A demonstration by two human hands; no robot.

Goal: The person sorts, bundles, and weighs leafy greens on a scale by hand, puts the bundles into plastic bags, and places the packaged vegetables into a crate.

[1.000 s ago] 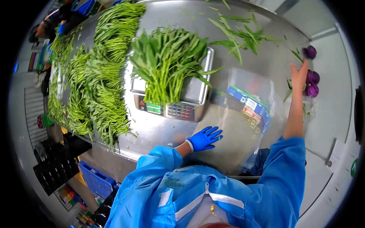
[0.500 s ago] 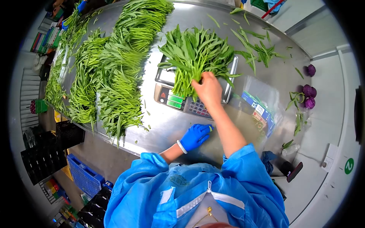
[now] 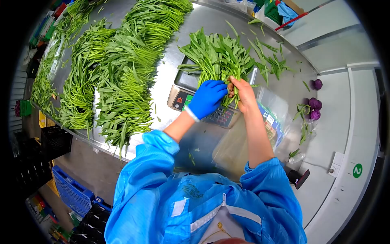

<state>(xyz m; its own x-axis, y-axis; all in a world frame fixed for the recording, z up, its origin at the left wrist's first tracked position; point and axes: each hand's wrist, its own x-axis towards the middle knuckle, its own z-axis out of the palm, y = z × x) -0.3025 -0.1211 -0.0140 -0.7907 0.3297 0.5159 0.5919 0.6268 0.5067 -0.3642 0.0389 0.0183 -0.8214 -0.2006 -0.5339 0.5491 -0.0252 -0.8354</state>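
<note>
A bunch of water spinach (image 3: 219, 53) lies over the tray of a digital scale (image 3: 178, 99), its leaves pointing away from me. My right hand (image 3: 243, 94), bare, is closed around stems on the bunch's right side. From the left, my left hand (image 3: 207, 99) in a blue glove reaches across the stems, fingers pressed together against them and almost meeting the right fingers. The left fingertips are partly hidden. Below the hands, part of the scale's keypad (image 3: 219, 117) shows; the left hand covers some of the green display.
Long rows of water spinach (image 3: 130, 77) cover the table's left side. Loose leaves (image 3: 270, 61) lie at the back right. Plastic bags (image 3: 270, 118) rest right of the scale, with purple vegetables (image 3: 314, 104) farther right. A blue crate (image 3: 73, 191) stands on the floor at left.
My left hand has risen from the table's front edge to the stems on the scale. My right hand has shifted right and now grips part of the bunch. The view has shifted slightly.
</note>
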